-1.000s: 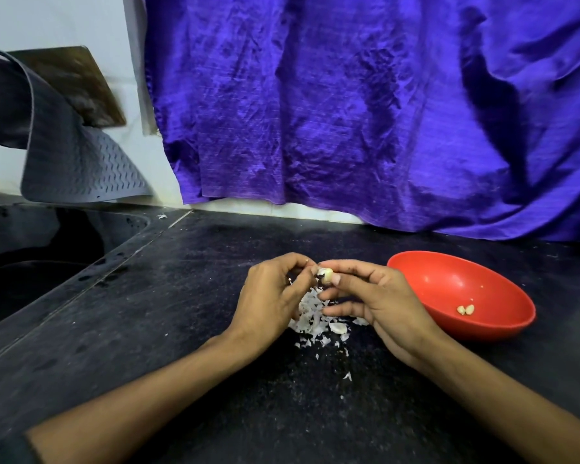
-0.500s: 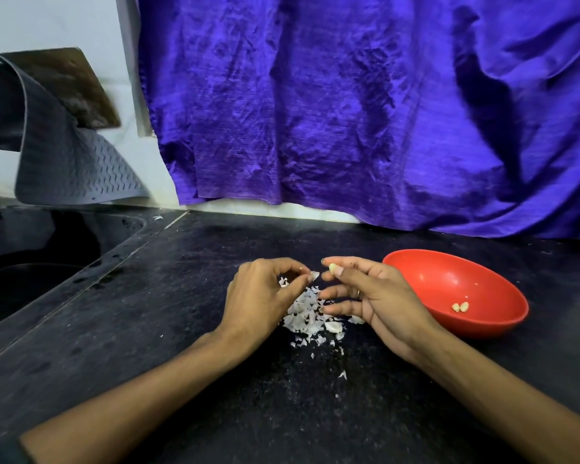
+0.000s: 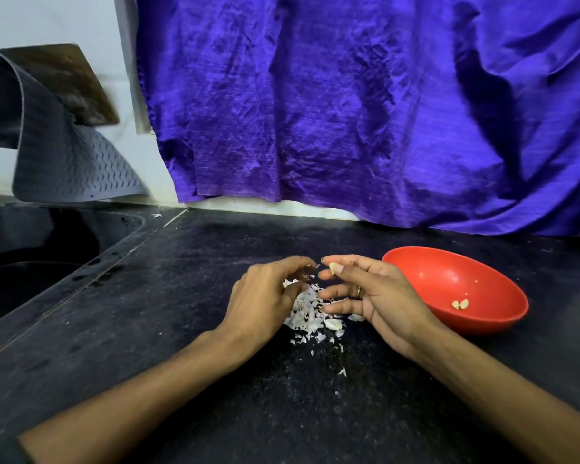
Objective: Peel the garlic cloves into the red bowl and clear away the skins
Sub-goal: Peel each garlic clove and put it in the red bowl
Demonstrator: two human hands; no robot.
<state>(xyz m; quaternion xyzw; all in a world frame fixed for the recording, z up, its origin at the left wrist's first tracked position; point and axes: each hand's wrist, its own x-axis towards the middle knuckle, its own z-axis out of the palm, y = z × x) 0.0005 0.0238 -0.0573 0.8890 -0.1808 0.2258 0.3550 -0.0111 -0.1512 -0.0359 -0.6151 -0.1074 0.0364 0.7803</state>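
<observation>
Your right hand (image 3: 375, 296) sits at centre frame, just left of the red bowl (image 3: 482, 316). Its thumb and forefinger pinch a garlic clove (image 3: 333, 267) at the fingertips; the remaining fingers extend loosely toward the left. A ring (image 3: 359, 291) shows on one finger.

Your left hand (image 3: 268, 296) faces it, close but apart, fingers curled inward. The fingertips are motion-blurred; a small pale scrap (image 3: 290, 283) appears at them, but whether it is gripped cannot be told.

Between and below both hands, a pile of white skins (image 3: 307, 313) lies on the dark counter (image 3: 148, 313), with stray flakes scattered toward the lower frame. One unpeeled-looking clove (image 3: 334, 324) lies at the pile's lower right edge.

The red bowl rests on the counter at right of centre and contains two peeled cloves (image 3: 460, 304) near its lower right wall.

A purple cloth (image 3: 349, 112) hangs across the upper frame. A grey mat (image 3: 64, 162) is at upper left, above a sink (image 3: 31, 249).
</observation>
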